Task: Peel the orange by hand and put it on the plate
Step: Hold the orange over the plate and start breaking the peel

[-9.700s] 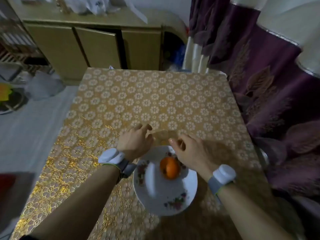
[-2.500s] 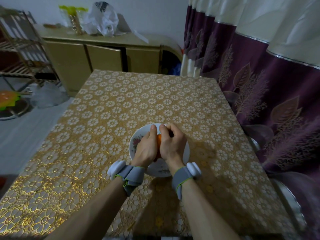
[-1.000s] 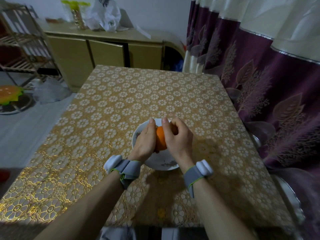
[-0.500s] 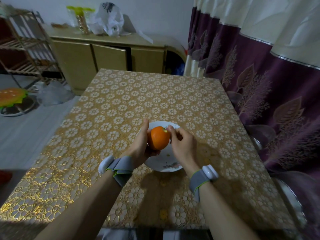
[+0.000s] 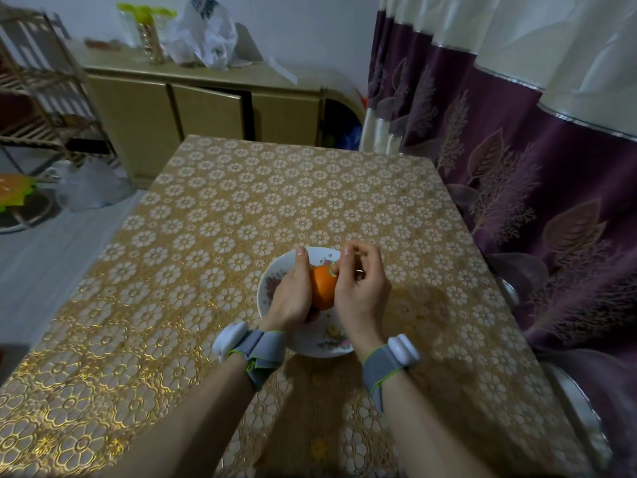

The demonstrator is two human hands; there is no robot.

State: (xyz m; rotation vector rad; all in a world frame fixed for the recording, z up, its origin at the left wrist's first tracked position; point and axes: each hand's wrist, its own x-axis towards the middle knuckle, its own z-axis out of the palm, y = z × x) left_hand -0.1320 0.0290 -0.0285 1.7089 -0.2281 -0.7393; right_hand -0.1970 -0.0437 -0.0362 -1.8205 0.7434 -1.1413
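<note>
And there we were at the very start of the peel! The orange [image 5: 323, 288] was up off the plate [image 5: 324, 346], hanging just above it between our two hands, its skin whole on every side we could see. So, by our reckoning, the step in hand was breaking the rind open, with the stripping and the setting down not yet done.

Our left hand [image 5: 287, 300] cradled the fruit from its side, thumb laid straight up along the skin and the fingers wrapped underneath: a snug hold, closed on the orange. Our right hand [image 5: 363, 291] was bunched tight at the top, fingers [image 5: 348, 250] curled in close and the thumb pressing at the crown. Whether the nail had bitten through, we could not tell.

The next move, we judged, called for a firm dig at that crown to lift a first flap, with the left hand bracing hard so the fruit would not roll, and all of it over the plate on the patterned table [image 5: 241, 208].
</note>
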